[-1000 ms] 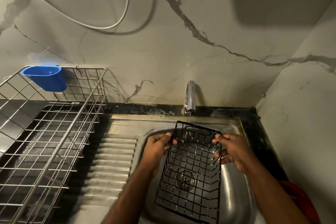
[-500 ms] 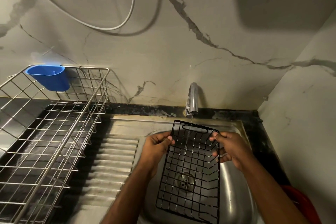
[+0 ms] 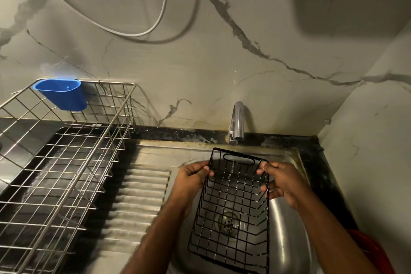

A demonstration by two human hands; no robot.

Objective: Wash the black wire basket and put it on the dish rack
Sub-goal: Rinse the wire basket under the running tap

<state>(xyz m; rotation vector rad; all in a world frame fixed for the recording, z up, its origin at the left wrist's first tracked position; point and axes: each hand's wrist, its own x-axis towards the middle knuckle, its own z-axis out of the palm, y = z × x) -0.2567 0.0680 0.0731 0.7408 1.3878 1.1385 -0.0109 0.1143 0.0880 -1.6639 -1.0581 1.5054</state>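
The black wire basket hangs tilted over the steel sink, its far end with the oval handle slot raised under the tap. A thin stream of water falls onto that far end. My left hand grips the basket's left rim near the top. My right hand grips the right rim opposite it. The silver wire dish rack stands on the counter to the left, apart from the basket.
A blue plastic cup hangs on the rack's back edge. A ribbed steel drainboard lies between rack and sink. Marble walls close in behind and on the right. A red object shows at the lower right.
Both hands keep their grip on the basket under the running water. The basket's far end has risen slightly toward the tap.
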